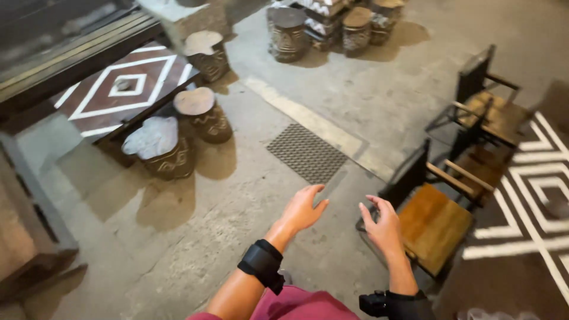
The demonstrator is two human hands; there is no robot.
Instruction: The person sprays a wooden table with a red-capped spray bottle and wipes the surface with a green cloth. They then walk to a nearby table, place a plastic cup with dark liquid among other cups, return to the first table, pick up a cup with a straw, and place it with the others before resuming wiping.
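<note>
Beside wooden chair [434,227], right hand [382,225], left hand [303,208], both empty

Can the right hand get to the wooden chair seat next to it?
Probably yes. The right hand hangs open just beside the nearest dark-framed chair with the orange-brown wooden seat, and nothing lies between them. The left hand is open too, farther off.

Warm dim light, soft shadows, slight blur.

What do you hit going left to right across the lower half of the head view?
Carved stump stool → metal floor grate → left hand → right hand → wooden chair → patterned table.
</note>
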